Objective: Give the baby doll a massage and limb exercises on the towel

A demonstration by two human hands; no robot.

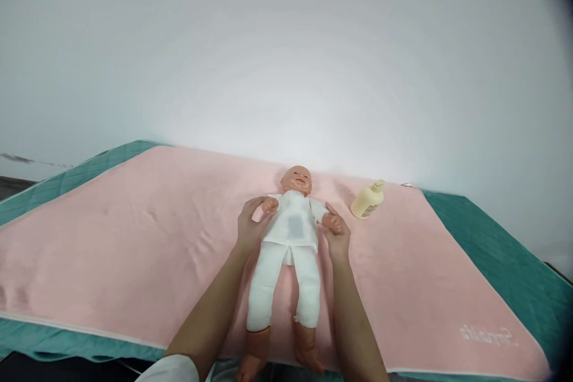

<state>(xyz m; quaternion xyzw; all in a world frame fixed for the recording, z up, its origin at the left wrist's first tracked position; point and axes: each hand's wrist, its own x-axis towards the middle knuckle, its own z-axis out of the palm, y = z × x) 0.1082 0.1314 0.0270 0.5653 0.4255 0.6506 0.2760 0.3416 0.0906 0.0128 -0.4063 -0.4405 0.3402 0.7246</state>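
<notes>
A baby doll [292, 218] with a white cloth body lies on its back on a pink blanket [147, 239], its head toward the wall and its feet toward me. On the doll's left-of-picture side, my left hand [251, 224] has its thumb and fingers around the doll's arm near its small hand. My right hand [338, 239] holds the other doll arm near its hand, the thumb and fingers on either side. A pale yellow pump bottle [367, 200] lies tilted on the blanket to the right of the doll.
Under the blanket is a green quilted cover [487, 245], showing at both sides and along the front edge. A pale wall [286, 59] rises directly behind the bed.
</notes>
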